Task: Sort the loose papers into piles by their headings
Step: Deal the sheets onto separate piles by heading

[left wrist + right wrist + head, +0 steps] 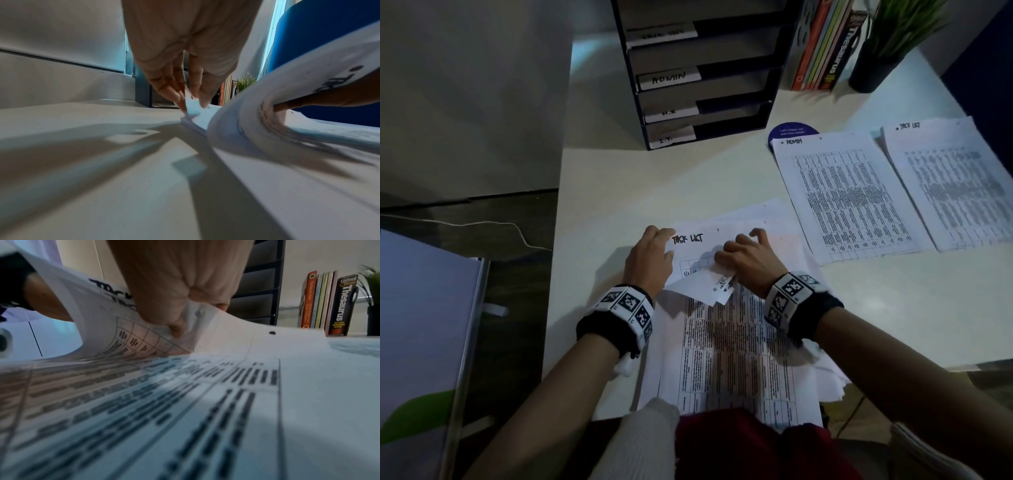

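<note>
White sheets (pixel 732 342) under both hands, gridded with black print. Black-and-white checkered wristbands (pixel 626 308). Beyond the right hand (pixel 746 260), orange, green and black book spines (pixel 825 51); black tray rack (pixel 705 68) ahead.

Thin white printed paper sheets (pixel 736 346) on smooth matt desk (pixel 619 192)

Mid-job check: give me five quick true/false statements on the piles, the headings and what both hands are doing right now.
1. Two sorted piles lie to the right, the ADMIN pile and the TASK LIST pile. True.
2. The sheet under the hands reads ADMIN. False: the exposed sheet reads TASK LIST.
3. The right hand pinches a curled-back top sheet. True.
4. The left hand rests on the organiser. False: it is on the unsorted stack.
5. The desk organiser has no labels. False: one reads ADMIN.
</note>
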Tool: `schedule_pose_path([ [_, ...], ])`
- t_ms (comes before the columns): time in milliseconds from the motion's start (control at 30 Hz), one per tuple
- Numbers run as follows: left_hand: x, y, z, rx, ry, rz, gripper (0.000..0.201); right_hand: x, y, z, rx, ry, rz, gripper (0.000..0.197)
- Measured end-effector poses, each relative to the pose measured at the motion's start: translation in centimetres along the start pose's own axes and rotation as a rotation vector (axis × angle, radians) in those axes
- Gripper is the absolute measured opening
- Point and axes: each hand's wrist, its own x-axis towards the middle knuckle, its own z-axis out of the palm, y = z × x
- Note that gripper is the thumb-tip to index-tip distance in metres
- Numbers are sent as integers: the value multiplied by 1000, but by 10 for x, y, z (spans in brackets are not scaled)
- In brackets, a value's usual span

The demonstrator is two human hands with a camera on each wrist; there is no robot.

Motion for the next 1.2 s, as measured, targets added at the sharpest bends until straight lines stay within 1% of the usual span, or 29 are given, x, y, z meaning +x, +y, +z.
schedule_pose_path([
  [100,-5,1,-1,-121,62,9,26,0,1,2,41,40,16,37],
  [133,-7,1,-2,-191,42,7,22,0,0,4,71,90,27,46],
  [200,-9,1,-3,-331,-93,-10,18,0,-4,6,133,164,80,67],
  [233,-8,0,-5,-399,-169,-32,19,-2,-5,7,133,206,109,72],
  [267,-7,0,-6,-463,-233,-59,24,-5,-7,7,107,242,123,70],
  [300,-6,-1,-8,-525,-282,-97,34,-7,-9,8,62,263,124,64],
  [333,-4,-1,-9,-566,-309,-131,41,-11,-12,10,13,276,119,55],
  [367,-3,0,-9,-594,-310,-153,45,-14,-15,10,-29,279,119,48],
  [400,0,1,-9,-571,-270,-153,44,-17,-17,11,-56,274,117,46],
  [433,3,1,-7,-491,-206,-138,39,-19,-19,11,-71,264,104,48],
  [467,6,0,-5,-379,-147,-115,30,-21,-20,11,-73,243,82,51],
  [500,9,-1,-2,-271,-124,-112,26,-22,-21,10,-66,220,49,55],
  [533,10,-1,-1,-197,-129,-131,30,-23,-21,11,-47,199,17,59],
  [567,11,-2,1,-171,-134,-154,35,-25,-22,11,-20,178,-4,63],
  [600,10,-2,2,-171,-130,-163,38,-25,-23,11,1,162,-9,66],
  [667,6,-2,3,-159,-75,-138,40,-26,-24,14,37,165,12,69],
  [767,1,-2,3,-89,-12,-89,41,-22,-25,18,81,172,64,60],
  [867,-5,-3,3,-55,41,-40,40,-17,-25,18,69,153,107,55],
  [967,-5,-5,2,-50,88,-8,34,-13,-26,16,69,93,145,56],
  [1067,-3,-7,1,-91,141,32,31,-10,-27,11,82,-24,178,52],
  [1100,-3,-8,1,-103,162,47,30,-9,-26,10,96,-41,184,53],
  [1200,-4,-7,0,-134,190,62,30,-5,-26,8,127,-19,203,56],
])
